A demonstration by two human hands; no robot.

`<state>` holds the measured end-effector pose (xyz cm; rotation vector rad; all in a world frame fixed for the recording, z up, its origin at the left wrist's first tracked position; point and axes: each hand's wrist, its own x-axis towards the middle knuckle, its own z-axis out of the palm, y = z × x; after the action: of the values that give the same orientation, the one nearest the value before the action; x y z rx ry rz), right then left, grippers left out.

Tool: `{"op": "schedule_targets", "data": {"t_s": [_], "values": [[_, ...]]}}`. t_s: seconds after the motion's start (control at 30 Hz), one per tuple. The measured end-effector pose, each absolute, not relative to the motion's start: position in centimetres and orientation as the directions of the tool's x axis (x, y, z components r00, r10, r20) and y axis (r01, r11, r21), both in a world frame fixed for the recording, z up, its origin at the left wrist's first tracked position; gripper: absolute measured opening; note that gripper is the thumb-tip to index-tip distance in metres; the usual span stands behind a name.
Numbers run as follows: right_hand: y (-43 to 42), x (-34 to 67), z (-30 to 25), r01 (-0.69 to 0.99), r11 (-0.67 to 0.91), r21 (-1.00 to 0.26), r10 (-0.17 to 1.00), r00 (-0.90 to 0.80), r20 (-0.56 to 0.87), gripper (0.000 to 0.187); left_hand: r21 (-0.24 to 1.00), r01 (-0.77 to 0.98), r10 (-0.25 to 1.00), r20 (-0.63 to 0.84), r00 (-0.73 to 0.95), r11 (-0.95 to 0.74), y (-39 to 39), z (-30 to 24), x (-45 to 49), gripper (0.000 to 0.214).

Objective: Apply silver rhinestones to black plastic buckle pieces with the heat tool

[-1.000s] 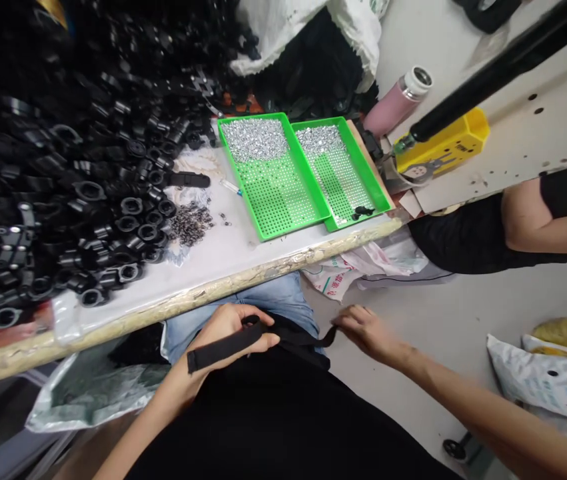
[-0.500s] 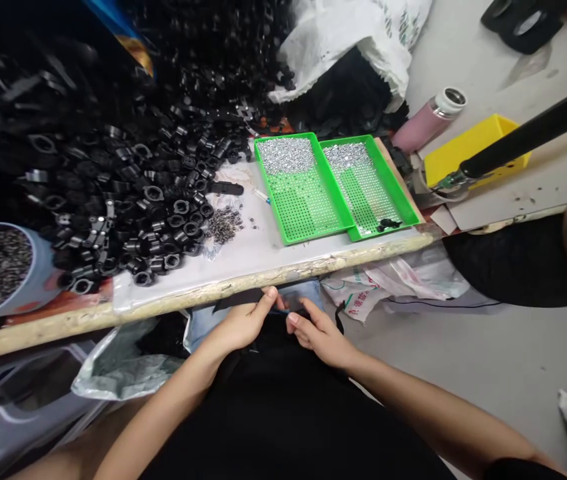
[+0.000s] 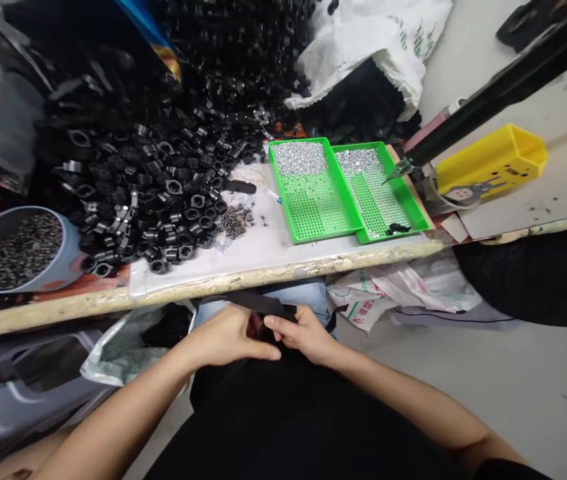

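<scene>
"How many hands on it?"

"Two — the right hand [image 3: 303,333] pinches one black strap [image 3: 263,303] just below the table edge [image 3: 203,279]; the left hand [image 3: 226,337] curls beside it, grip unclear."

"Trays?"

"Two green trays [image 3: 313,238] — beyond."

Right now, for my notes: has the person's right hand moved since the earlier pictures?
Yes, leftward: the right hand now sits below the left green tray, not the right one.
</scene>
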<state>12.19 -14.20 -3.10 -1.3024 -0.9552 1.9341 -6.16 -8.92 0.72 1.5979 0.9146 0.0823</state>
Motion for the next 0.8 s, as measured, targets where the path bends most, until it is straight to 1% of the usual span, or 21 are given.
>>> {"op": "schedule_targets", "data": {"t_s": [0.03, 0.1, 0.17, 0.23, 0.3, 0.37, 0.47, 0.53, 0.63, 0.67, 0.77, 0.8], "values": [[-14.2, 12.4, -2.8, -0.052, -0.494, -0.868, 0.827, -0.336, -0.451, 0.049, 0.846, 0.53, 0.59, -0.462, 0.663, 0.066, -9.7, 0.5, -6.8, 0.043], [-14.1, 12.9, -2.1, 0.067, -0.36, -0.93, 0.869, -0.339, -0.361, 0.042, 0.846, 0.509, 0.569, -0.501, 0.652, 0.162, -10.9, -0.1, -7.5, 0.037], [-14.1, 13.7, -1.3, 0.219, -0.255, -0.942, 0.89, -0.328, -0.317, 0.038, 0.853, 0.389, 0.569, -0.522, 0.636, 0.348, -11.8, -0.6, -7.7, 0.038], [-14.3, 14.7, -0.6, 0.346, -0.152, -0.926, 0.901, -0.336, -0.274, 0.043, 0.818, 0.243, 0.599, -0.554, 0.579, 0.521, -12.4, -0.8, -7.5, 0.044], [-14.5, 15.6, -0.1, 0.409, -0.072, -0.91, 0.893, -0.38, -0.241, 0.04, 0.798, 0.128, 0.645, -0.56, 0.521, 0.589, -12.9, -0.7, -7.2, 0.049], [-14.7, 16.2, 0.1, 0.432, -0.049, -0.901, 0.887, -0.396, -0.238, 0.04, 0.801, 0.045, 0.677, -0.534, 0.506, 0.597, -13.4, -0.6, -7.0, 0.046], [-14.8, 16.4, 0.0, 0.44, -0.058, -0.896, 0.893, -0.378, -0.244, 0.042, 0.808, -0.04, 0.698, -0.481, 0.531, 0.588, -14.3, -0.9, -6.8, 0.04], [-14.6, 16.4, -0.2, 0.412, -0.024, -0.911, 0.896, -0.396, -0.203, 0.044, 0.813, -0.073, 0.71, -0.456, 0.537, 0.578, -15.0, -1.6, -6.6, 0.041], [-14.4, 16.3, -0.3, 0.373, 0.019, -0.928, 0.91, -0.391, -0.139, 0.048, 0.818, -0.157, 0.758, -0.416, 0.502, 0.553, -16.0, -3.3, -6.3, 0.046], [-14.5, 16.3, -0.4, 0.386, 0.02, -0.922, 0.919, -0.371, -0.135, 0.044, 0.821, -0.182, 0.775, -0.402, 0.488, 0.541, -16.2, -3.9, -6.2, 0.047], [-14.7, 16.3, -0.5, 0.45, -0.013, -0.893, 0.954, -0.261, -0.146, 0.022, 0.832, -0.21, 0.797, -0.371, 0.477, 0.513, -16.6, -5.2, -6.0, 0.048], [-14.9, 16.2, -0.5, 0.457, -0.033, -0.889, 0.962, -0.226, -0.152, 0.018, 0.834, -0.211, 0.798, -0.367, 0.478, 0.51, -16.6, -5.4, -5.9, 0.047]]}}
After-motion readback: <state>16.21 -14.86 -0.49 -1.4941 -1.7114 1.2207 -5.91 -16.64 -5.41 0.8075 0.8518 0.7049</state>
